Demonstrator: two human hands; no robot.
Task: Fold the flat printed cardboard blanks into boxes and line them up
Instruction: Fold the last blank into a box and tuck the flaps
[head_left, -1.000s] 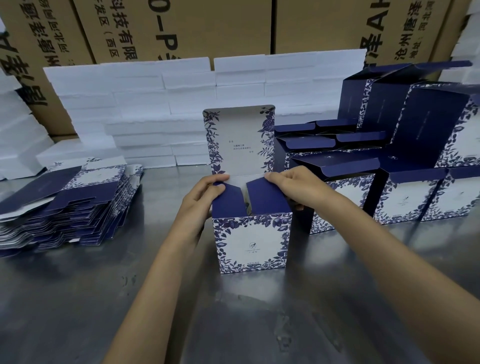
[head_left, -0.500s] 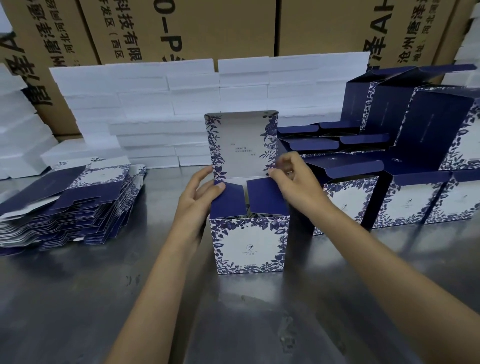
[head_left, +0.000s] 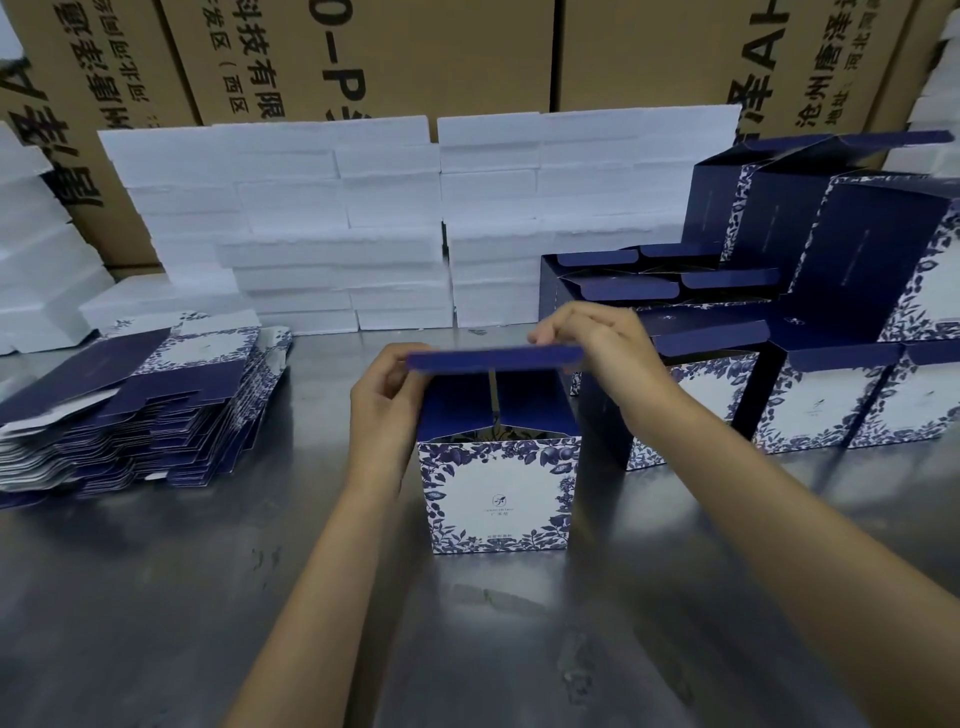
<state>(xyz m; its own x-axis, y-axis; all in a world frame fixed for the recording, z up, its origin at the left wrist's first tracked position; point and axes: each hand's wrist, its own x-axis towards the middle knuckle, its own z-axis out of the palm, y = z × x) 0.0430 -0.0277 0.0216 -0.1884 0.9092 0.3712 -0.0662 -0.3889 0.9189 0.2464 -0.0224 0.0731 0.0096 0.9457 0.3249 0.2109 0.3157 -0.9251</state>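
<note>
I see the left hand (head_left: 387, 410) pinching the left end of the navy lid flap (head_left: 496, 358), and the right hand (head_left: 597, 338) gripping its right end. The flap lies level, long axis left to right, over the upright blue-and-white floral cardboard box (head_left: 498, 493) mid-table on the steel table (head_left: 156, 597). Flat printed blanks (head_left: 135, 405) are stacked left; finished boxes (head_left: 810, 395) stand right.

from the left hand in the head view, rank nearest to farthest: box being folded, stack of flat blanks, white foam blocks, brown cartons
Measured from the left hand:
1. Box being folded, in its grip, centre.
2. Stack of flat blanks, on the left.
3. White foam blocks, behind.
4. Brown cartons, at the very back.
</note>
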